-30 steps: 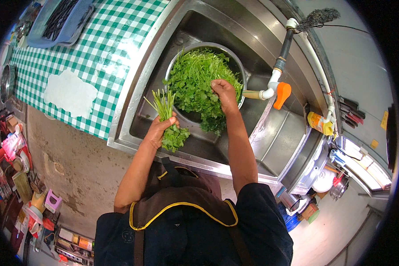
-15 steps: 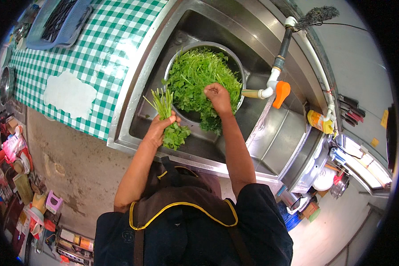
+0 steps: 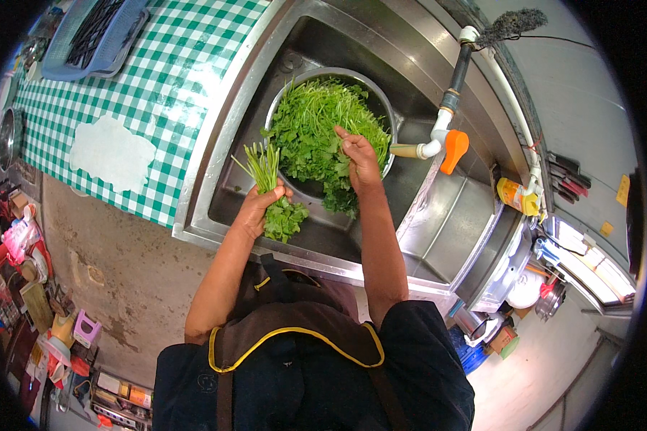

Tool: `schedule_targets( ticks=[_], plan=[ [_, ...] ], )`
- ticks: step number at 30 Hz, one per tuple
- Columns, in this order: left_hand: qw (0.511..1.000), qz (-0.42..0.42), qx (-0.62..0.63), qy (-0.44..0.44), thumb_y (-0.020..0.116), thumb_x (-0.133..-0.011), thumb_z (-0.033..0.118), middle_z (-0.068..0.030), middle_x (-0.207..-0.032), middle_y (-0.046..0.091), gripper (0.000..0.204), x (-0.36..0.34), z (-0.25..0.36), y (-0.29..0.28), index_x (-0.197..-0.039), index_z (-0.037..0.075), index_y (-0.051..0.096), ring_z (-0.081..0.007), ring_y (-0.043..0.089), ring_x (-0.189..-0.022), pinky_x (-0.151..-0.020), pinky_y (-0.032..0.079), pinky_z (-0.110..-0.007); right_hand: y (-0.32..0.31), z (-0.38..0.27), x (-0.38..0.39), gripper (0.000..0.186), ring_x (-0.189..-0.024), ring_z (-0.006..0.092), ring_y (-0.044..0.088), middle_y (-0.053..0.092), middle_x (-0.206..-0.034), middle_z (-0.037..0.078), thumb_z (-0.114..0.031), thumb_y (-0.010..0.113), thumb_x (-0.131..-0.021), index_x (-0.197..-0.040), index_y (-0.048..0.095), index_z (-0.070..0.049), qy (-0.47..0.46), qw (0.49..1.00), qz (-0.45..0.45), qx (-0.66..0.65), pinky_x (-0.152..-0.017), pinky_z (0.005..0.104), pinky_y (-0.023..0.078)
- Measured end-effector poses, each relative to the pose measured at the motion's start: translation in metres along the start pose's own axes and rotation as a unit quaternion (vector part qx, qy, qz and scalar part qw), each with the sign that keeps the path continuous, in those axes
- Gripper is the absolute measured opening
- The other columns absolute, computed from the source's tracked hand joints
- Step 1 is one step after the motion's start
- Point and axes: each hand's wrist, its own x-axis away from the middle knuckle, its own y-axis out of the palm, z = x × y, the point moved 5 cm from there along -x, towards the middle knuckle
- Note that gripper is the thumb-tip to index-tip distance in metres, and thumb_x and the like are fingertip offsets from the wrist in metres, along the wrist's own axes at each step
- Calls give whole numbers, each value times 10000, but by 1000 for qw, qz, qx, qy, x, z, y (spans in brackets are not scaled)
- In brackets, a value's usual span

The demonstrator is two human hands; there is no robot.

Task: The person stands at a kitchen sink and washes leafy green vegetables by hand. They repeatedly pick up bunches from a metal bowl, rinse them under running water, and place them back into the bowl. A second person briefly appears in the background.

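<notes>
My left hand [image 3: 260, 207] is closed around a bunch of leafy green herbs [image 3: 286, 219], which look like coriander or celery leaf. The pale stems stick up above the fist and the leaves hang below it, over the near left side of the sink. A large round metal basin [image 3: 272, 115] stands in the sink, heaped with more of the same greens [image 3: 316, 118]. Over the right part of the heap is my right hand [image 3: 361, 158], its index finger stretched out and the others loosely bent. No stem shows clearly between its fingers.
A metal sink [image 3: 219, 190] surrounds the basin. Close to the basin's right side is a tap with an orange handle [image 3: 456, 151]. A yellow bottle [image 3: 517, 197] stands further right. Left lies a green checked tablecloth [image 3: 172, 93] bearing a blue basket [image 3: 86, 68].
My right hand has shifted slightly right over the greens, and its index finger has stretched out from a closed pinch. My left hand keeps its bunch in the same place.
</notes>
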Motion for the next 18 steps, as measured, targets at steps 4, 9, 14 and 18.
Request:
schedule_targets(
  ticks=[4,9,14,18],
  plan=[
    [1000,-15,3,20,706,-863,117,-103,-953,673,270,-4,1,-1,-1091,60,574,-224,651,-874,-755,567,-388,5,-9,9,157,-1252,302,501,469,-1425,219,-118,552,-961,-1102,555,-48,19,986,-33,-162,-1075,429,369],
    [999,-27,23,15,683,-875,92,-110,-975,679,220,-3,5,6,-1068,63,580,-209,651,-885,-760,569,-377,22,-26,28,122,-1192,293,550,562,-1303,213,-156,564,-956,-1046,553,-74,47,966,-16,-255,-958,407,472],
    [999,-30,8,22,680,-885,102,-111,-997,678,231,-5,7,9,-1092,71,582,-214,651,-893,-767,572,-384,31,-20,44,108,-901,214,628,652,-1082,146,-153,561,-946,-1000,548,-60,83,992,-45,-81,-813,353,506],
    [999,-32,34,8,706,-878,155,-86,-1022,670,280,-5,0,12,-1120,74,591,-211,637,-929,-798,560,-383,72,-12,73,53,-795,114,587,644,-918,73,-89,583,-932,-954,557,-49,127,973,-142,128,-727,257,475]
  ],
)
